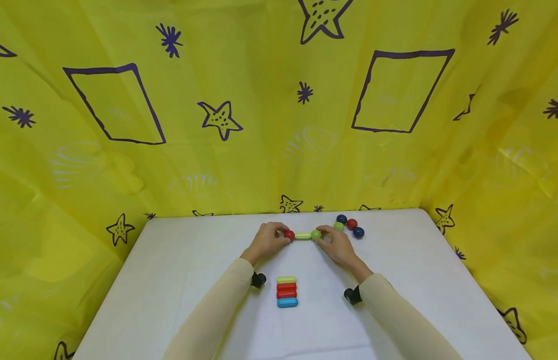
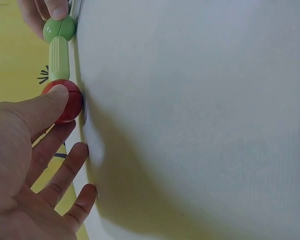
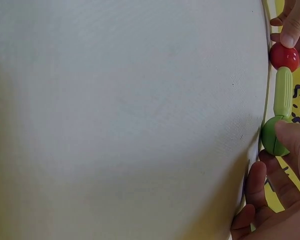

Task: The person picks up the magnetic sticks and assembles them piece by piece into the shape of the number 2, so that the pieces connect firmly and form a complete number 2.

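Observation:
My left hand [image 1: 268, 240] pinches a red ball [image 1: 289, 235] between thumb and index finger. With its thumb and a finger, my right hand [image 1: 337, 246] holds a green ball [image 1: 316, 234]. Between the two balls runs a light green ribbed rod [image 1: 302, 236], one end meeting each ball. Both wrist views show the rod in line with the red ball [image 2: 69, 107] and the green ball [image 3: 272, 137]. In the left wrist view the other fingers of the left hand [image 2: 35, 150] are spread.
Nearer the body lies a stack-like row of rods: a yellow-green rod [image 1: 286, 280], two red rods [image 1: 286, 287] and a blue rod [image 1: 287, 302]. Right of the right hand sit two dark blue balls [image 1: 358, 232], a red ball [image 1: 352, 224] and a green ball [image 1: 339, 226]. A yellow curtain [image 1: 261, 165] surrounds the white table [image 1: 180, 280].

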`<action>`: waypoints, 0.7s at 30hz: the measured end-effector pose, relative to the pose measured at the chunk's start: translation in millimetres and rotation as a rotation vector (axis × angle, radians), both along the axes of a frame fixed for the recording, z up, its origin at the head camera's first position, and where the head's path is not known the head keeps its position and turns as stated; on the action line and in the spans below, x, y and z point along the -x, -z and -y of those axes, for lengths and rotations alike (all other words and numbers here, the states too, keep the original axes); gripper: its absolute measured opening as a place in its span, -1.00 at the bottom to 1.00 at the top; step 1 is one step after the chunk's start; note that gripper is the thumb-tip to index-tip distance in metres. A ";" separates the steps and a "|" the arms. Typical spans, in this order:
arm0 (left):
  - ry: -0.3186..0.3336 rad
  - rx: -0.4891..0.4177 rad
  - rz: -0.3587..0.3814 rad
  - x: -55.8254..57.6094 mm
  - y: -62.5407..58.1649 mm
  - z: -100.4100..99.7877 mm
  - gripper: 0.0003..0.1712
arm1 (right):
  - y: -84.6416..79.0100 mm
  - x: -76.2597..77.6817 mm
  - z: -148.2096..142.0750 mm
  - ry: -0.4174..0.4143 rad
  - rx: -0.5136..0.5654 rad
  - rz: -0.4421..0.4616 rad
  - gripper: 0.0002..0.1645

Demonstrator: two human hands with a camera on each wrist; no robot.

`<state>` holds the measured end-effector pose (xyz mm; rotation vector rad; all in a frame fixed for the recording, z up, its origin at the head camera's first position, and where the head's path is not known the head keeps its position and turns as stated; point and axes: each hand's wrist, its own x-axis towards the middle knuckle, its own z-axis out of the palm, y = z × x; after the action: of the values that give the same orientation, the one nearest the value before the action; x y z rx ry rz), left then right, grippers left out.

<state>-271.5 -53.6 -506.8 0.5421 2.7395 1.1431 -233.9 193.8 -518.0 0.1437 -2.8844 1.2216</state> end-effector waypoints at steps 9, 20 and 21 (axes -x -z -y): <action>0.008 0.009 -0.009 4.0 1.5 -0.5 -0.69 | -6.4 0.0 -2.7 -0.034 -0.017 -0.001 -0.40; 0.021 0.006 -0.016 9.0 -2.4 2.0 -0.71 | -36.3 -0.1 -5.0 -0.209 -0.050 -0.019 -0.21; 0.021 0.002 -0.016 9.3 -2.8 2.6 -0.72 | -38.8 -0.9 -4.3 -0.229 -0.049 -0.026 -0.23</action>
<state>-280.8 -56.2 -504.0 0.5815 2.7408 1.1365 -233.0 198.0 -479.1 0.4999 -2.9409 1.1661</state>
